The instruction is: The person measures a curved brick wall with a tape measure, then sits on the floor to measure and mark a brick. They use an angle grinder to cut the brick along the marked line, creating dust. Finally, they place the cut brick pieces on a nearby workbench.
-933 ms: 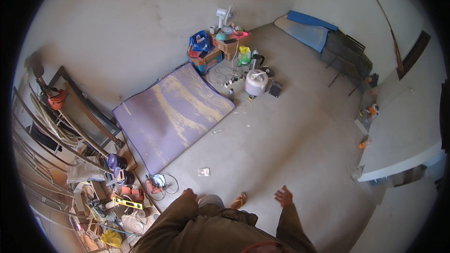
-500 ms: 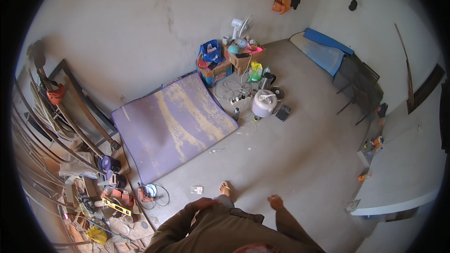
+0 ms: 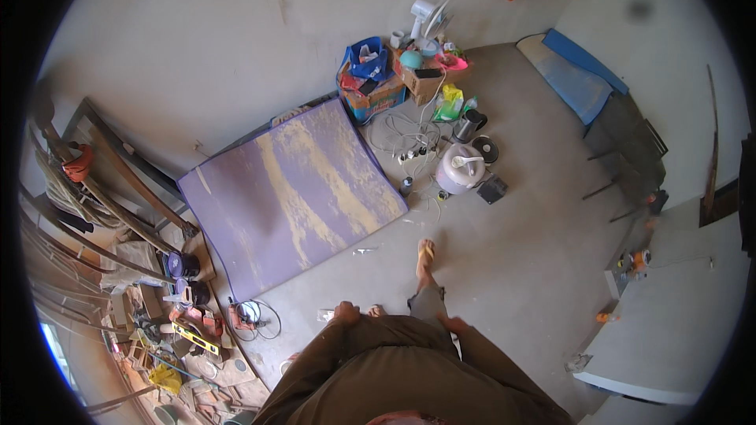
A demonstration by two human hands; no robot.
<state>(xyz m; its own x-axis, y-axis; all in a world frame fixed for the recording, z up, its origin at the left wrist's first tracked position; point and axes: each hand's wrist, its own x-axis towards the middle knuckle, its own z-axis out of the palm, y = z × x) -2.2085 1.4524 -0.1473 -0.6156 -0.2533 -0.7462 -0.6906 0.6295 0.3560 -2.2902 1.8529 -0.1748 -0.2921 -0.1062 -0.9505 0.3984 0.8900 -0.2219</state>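
My left hand (image 3: 346,312) hangs low in front of my body, beside a small pale packet (image 3: 324,315) on the floor. Only its back shows clearly, with the fingers turned under. At my right thigh is my right hand (image 3: 453,324), close against the grey trouser leg (image 3: 429,304); its fingers are mostly hidden. I see nothing held in either hand. One foot in a sandal (image 3: 425,256) is set forward on the grey floor, and part of the other foot (image 3: 376,310) shows by my left hand.
A worn purple mat (image 3: 291,205) lies ahead left. Beyond it stand a rice cooker (image 3: 460,169), a kettle (image 3: 469,126), cables, boxes (image 3: 378,98) and a fan (image 3: 431,19). A power tool (image 3: 240,317), a yellow level (image 3: 195,338) and wood scraps crowd the left. A dark table (image 3: 630,153) stands right.
My sandalled foot has stepped forward, and the room has shifted in view. My right hand has swung back from out at the side to my thigh. My left hand stays low in front.
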